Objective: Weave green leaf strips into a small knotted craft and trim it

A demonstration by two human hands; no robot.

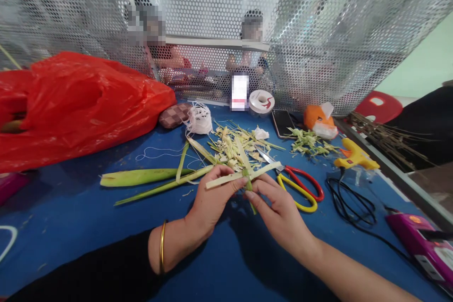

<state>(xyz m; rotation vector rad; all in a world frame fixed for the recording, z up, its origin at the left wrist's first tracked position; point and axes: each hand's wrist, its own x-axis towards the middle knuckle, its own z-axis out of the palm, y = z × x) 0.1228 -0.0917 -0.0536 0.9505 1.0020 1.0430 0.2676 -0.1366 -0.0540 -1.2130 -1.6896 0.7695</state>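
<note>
Above the blue table (pixel 134 226), a small cross of folded pale green leaf strips (pixel 266 170) is held between both hands. My left hand (pixel 209 198) pinches it from the left, thumb near the centre knot. My right hand (pixel 279 207) grips its lower right side, thumb and index finger by the green lower end. Just beyond the hands lies a heap of leaf scraps (pixel 226 144). Scissors with red and yellow handles (pixel 300 205) rest right of the strips. Long green leaves (pixel 141 178) lie to the left.
A red plastic bag (pixel 88 99) fills the back left. White string (pixel 200 119), a ribbon spool (pixel 262 102), two phones, and an orange pouch (pixel 319 120) stand at the back. A yellow glue gun (pixel 357 155), black cable and purple power strip (pixel 417 240) are right. People sit behind perforated mesh.
</note>
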